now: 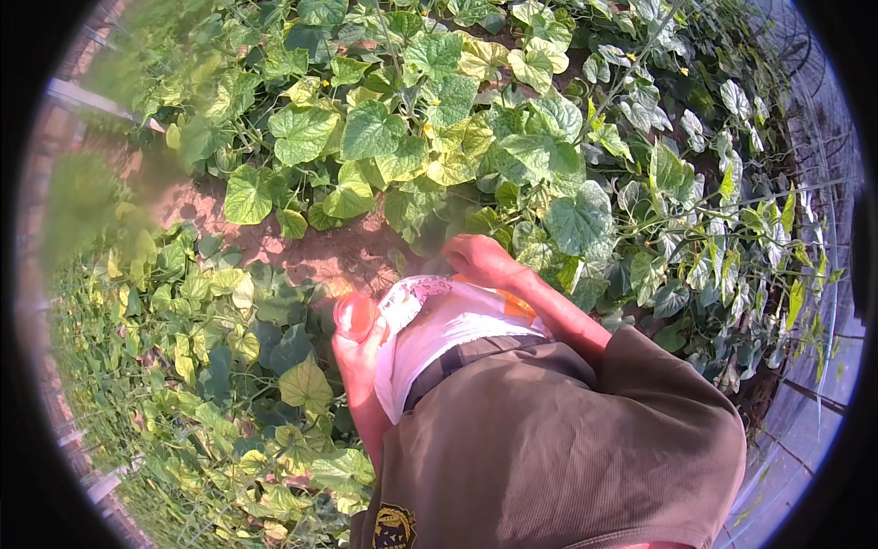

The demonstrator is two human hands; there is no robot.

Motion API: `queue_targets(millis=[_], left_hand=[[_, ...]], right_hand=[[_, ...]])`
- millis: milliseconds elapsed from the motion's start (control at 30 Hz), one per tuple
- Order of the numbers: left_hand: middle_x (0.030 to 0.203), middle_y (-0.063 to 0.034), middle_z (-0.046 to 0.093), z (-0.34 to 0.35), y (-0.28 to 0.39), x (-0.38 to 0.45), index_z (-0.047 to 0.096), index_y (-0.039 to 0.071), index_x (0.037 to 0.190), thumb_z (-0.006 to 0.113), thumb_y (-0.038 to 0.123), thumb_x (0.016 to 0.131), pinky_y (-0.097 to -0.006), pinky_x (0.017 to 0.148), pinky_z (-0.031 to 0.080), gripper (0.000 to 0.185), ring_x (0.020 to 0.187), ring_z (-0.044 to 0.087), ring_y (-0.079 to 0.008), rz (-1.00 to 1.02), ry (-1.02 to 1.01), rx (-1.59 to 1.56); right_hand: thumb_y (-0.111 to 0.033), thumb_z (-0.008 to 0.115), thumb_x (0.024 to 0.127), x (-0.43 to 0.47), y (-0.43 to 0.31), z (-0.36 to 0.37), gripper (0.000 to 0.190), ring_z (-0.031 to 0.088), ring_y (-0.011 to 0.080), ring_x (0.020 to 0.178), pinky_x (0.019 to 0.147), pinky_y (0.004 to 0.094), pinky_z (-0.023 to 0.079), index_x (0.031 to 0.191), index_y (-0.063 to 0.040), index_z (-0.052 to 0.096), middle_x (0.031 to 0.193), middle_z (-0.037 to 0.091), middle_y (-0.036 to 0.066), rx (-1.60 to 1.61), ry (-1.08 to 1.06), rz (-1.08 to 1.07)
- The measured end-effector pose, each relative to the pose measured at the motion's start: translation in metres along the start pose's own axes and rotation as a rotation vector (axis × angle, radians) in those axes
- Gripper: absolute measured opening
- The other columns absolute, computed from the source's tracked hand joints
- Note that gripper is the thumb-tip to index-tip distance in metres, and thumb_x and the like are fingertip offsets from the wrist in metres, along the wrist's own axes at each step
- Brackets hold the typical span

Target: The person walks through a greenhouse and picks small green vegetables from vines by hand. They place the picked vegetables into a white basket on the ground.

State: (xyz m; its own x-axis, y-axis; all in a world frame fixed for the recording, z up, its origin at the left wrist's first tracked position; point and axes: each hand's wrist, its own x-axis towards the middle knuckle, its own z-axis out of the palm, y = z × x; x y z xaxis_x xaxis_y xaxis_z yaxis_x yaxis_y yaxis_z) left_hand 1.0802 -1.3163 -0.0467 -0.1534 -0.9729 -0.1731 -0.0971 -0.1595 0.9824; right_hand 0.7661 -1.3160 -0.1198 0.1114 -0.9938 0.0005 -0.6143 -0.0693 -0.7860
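My left hand (357, 353) is wrapped around a small round, clear-looking container (355, 317) with a pinkish-red tint; its exact kind is hard to tell. A white printed sack (439, 319) hangs at my waist below a dark waistband (466, 357). It bears writing and has an orange patch (518, 305) on its right side. Over the far edge of the sack, my right hand (475, 259) has its fingers curled, close to the vine leaves. Glare and blur hide whether anything is between those fingers.
Cucumber-like vines (374, 130) with yellow flowers rise ahead, some leaves yellowed. More low vines (226, 384) spread on my left. Bare reddish soil (322, 254) runs between them. Thin strings cross the foliage. Clear plastic sheeting (823, 384) stands at the right. Blurred leaves (82, 206) hang close at left.
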Motion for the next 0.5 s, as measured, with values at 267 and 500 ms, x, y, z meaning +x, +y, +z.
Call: queue_targets(millis=[267, 500], left_hand=[[0.106, -0.0054, 0.075, -0.033, -0.004, 0.049, 0.069, -0.002, 0.129, 0.082, 0.003, 0.091, -0.0302, 0.083, 0.059, 0.041, 0.092, 0.071, -0.0137, -0.074, -0.005, -0.023], [0.116, -0.0054, 0.073, -0.124, -0.046, 0.126, 0.068, 0.001, 0.129, 0.086, 0.004, 0.085, -0.0315, 0.094, 0.057, 0.048, 0.104, 0.070, -0.0131, -0.123, -0.148, -0.049]], right_hand=[[-0.011, 0.068, 0.098, 0.064, -0.036, -0.030, 0.017, 0.071, 0.0327, 0.088, 0.078, 0.0416, 0.056, 0.109, 0.001, 0.073, 0.097, 0.072, 0.018, 0.178, 0.344, 0.180], [-0.013, 0.071, 0.101, 0.160, -0.027, -0.065, 0.019, 0.071, 0.0193, 0.092, 0.084, 0.0333, 0.057, 0.115, -0.001, 0.073, 0.103, 0.072, 0.011, 0.049, 0.974, 0.249]])
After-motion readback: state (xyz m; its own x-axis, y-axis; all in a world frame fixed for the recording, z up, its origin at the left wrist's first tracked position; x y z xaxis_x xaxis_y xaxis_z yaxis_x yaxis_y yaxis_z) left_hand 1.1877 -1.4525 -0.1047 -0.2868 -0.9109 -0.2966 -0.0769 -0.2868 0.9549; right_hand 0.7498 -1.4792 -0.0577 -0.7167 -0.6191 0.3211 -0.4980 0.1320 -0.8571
